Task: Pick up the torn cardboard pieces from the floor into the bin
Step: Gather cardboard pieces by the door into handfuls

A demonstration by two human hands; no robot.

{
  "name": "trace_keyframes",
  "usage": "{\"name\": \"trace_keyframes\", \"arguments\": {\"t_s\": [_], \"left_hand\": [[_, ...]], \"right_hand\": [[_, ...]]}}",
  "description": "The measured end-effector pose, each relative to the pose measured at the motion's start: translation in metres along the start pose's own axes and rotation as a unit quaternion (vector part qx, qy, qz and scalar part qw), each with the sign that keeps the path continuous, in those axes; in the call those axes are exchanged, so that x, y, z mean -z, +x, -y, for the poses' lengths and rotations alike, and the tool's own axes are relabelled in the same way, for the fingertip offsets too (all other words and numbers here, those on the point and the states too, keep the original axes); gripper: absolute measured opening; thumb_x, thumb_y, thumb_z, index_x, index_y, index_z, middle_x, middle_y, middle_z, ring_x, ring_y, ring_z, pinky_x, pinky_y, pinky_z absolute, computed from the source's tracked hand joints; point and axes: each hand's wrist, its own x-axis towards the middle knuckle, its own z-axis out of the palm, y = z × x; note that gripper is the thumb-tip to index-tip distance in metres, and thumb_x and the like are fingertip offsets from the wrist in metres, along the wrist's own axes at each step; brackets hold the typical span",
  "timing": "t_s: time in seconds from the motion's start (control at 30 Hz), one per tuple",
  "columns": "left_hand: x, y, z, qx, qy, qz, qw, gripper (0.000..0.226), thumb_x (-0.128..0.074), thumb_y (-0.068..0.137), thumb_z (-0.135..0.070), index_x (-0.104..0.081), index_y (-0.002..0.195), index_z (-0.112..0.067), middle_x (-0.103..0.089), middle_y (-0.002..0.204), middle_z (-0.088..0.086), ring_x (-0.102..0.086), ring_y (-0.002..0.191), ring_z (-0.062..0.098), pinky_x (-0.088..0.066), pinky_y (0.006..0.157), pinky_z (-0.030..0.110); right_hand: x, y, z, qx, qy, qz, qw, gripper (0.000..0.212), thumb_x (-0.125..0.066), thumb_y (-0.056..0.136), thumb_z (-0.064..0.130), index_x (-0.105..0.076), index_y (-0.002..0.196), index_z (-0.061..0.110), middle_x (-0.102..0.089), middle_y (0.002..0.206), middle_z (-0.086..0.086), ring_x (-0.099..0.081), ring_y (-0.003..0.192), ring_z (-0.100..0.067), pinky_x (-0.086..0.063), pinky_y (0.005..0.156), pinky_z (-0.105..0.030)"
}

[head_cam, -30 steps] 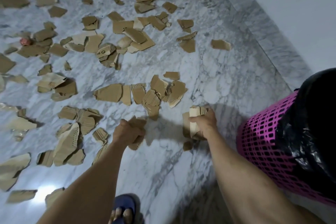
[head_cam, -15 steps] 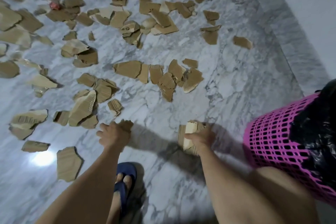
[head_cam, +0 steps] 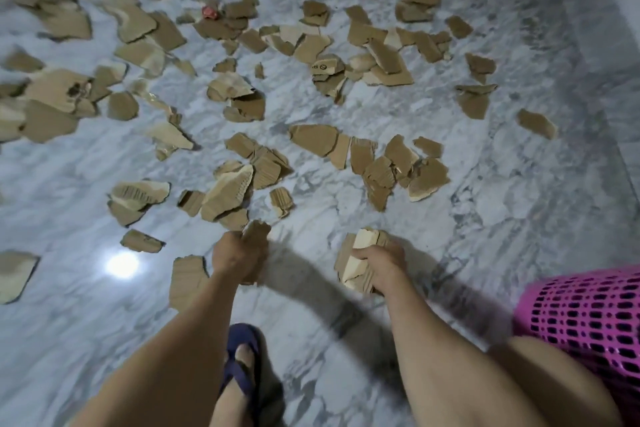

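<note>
- The marble floor spreads out under you, grey-veined, with a bright spot of reflected light at the lower left.
- Torn cardboard pieces lie scattered across most of the floor, thickest ahead and to your left; one flat piece sits just beside your left forearm.
- The pink mesh bin stands at your lower right, close to your right knee and well apart from the scattered pieces.
- Your right hand grips a stack of several pieces, fingers curled round it.
- Your left hand is closed round a smaller piece; it is blurred, so how many it holds is unclear.
- Your foot wears a blue sandal between your arms.
</note>
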Motion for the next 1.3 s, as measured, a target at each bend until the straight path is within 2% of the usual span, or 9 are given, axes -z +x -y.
{"name": "trace_keyframes", "arguments": {"t_s": [0.13, 0.33, 0.47, 0.57, 0.8, 0.9, 1.0, 1.1, 1.3], "left_hand": [[0.033, 0.009, 0.042, 0.105, -0.022, -0.026, 0.994, 0.036, -0.067, 0.086, -0.037, -0.068, 0.102, -0.004, -0.065, 0.111, 0.019, -0.061, 0.104, 0.038, -0.054, 0.093, 0.047], [0.025, 0.008, 0.085, 0.170, -0.024, -0.037, 0.984, 0.047, -0.066, 0.088, -0.050, -0.057, 0.115, -0.013, -0.025, 0.138, 0.012, -0.028, 0.126, 0.047, -0.047, 0.098, 0.059], [0.016, 0.011, 0.095, 0.124, -0.008, -0.079, 0.989, 0.045, -0.059, 0.089, -0.057, -0.049, 0.121, -0.028, -0.028, 0.126, 0.013, -0.041, 0.111, 0.044, -0.047, 0.094, 0.058], [0.030, 0.019, 0.089, 0.068, 0.038, -0.105, 0.991, 0.043, -0.057, 0.093, -0.050, -0.049, 0.129, -0.028, -0.050, 0.119, 0.014, -0.053, 0.106, 0.040, -0.046, 0.091, 0.050], [0.074, 0.055, 0.029, -0.014, -0.161, -0.033, 0.986, 0.075, -0.085, 0.072, -0.015, -0.028, 0.121, -0.013, -0.058, 0.110, 0.012, -0.060, 0.099, 0.036, -0.050, 0.079, 0.040], [0.078, 0.072, 0.007, -0.069, -0.105, -0.019, 0.992, 0.063, -0.084, 0.067, -0.013, -0.053, 0.122, -0.010, -0.062, 0.112, 0.008, -0.062, 0.100, 0.031, -0.050, 0.079, 0.036], [0.069, 0.085, -0.002, -0.064, 0.039, -0.016, 0.997, 0.048, -0.080, 0.075, -0.026, -0.063, 0.118, -0.012, -0.047, 0.126, 0.014, -0.055, 0.105, 0.034, -0.050, 0.093, 0.045], [0.051, 0.092, -0.008, -0.059, 0.163, -0.052, 0.983, 0.044, -0.060, 0.089, -0.033, -0.059, 0.128, -0.013, -0.035, 0.135, 0.015, -0.035, 0.128, 0.039, -0.037, 0.108, 0.051], [0.046, 0.103, -0.017, -0.110, 0.219, -0.068, 0.967, 0.046, -0.060, 0.089, -0.026, -0.043, 0.130, -0.014, -0.049, 0.127, 0.011, -0.049, 0.119, 0.034, -0.039, 0.100, 0.048]], "right_hand": [[-0.060, 0.006, 0.020, 0.006, 0.030, 0.108, 0.994, 0.042, -0.086, 0.060, -0.003, -0.069, 0.098, 0.000, -0.075, 0.100, -0.021, -0.073, 0.081, -0.035, -0.061, 0.069, -0.052], [-0.132, -0.038, 0.068, 0.132, -0.082, 0.141, 0.978, 0.055, -0.083, 0.069, -0.008, -0.061, 0.118, 0.004, -0.068, 0.116, -0.013, -0.066, 0.103, -0.030, -0.057, 0.088, -0.040], [-0.170, -0.034, 0.076, 0.187, -0.202, 0.168, 0.947, 0.110, -0.083, 0.071, -0.007, -0.019, 0.156, 0.019, -0.027, 0.158, -0.014, -0.033, 0.143, -0.033, -0.041, 0.107, -0.039], [-0.188, -0.030, 0.068, 0.239, -0.331, 0.164, 0.898, 0.122, -0.083, 0.074, -0.003, 0.001, 0.160, 0.019, 0.002, 0.167, -0.010, -0.002, 0.154, -0.028, -0.019, 0.122, -0.036], [-0.188, -0.028, 0.059, 0.241, -0.391, 0.091, 0.883, 0.064, -0.076, 0.081, 0.001, -0.048, 0.138, 0.006, -0.059, 0.136, -0.013, -0.057, 0.125, -0.030, -0.049, 0.093, -0.030], [-0.176, -0.029, 0.081, 0.231, -0.385, 0.122, 0.885, 0.047, -0.082, 0.073, -0.004, -0.063, 0.115, 0.006, -0.069, 0.118, -0.013, -0.065, 0.113, -0.026, -0.050, 0.080, -0.024], [-0.163, -0.029, 0.120, 0.237, -0.329, 0.135, 0.904, 0.047, -0.083, 0.071, -0.007, -0.062, 0.111, 0.006, -0.069, 0.109, -0.010, -0.065, 0.113, -0.028, -0.049, 0.081, -0.025], [-0.160, -0.027, 0.159, 0.231, -0.293, 0.154, 0.915, 0.086, -0.082, 0.072, -0.008, -0.042, 0.148, 0.006, -0.059, 0.136, -0.013, -0.054, 0.128, -0.032, -0.043, 0.095, -0.028], [-0.198, -0.016, 0.171, 0.225, -0.325, 0.187, 0.899, 0.100, -0.085, 0.067, -0.007, -0.035, 0.150, 0.014, -0.058, 0.135, -0.010, -0.056, 0.122, -0.032, -0.053, 0.099, -0.047]]}}
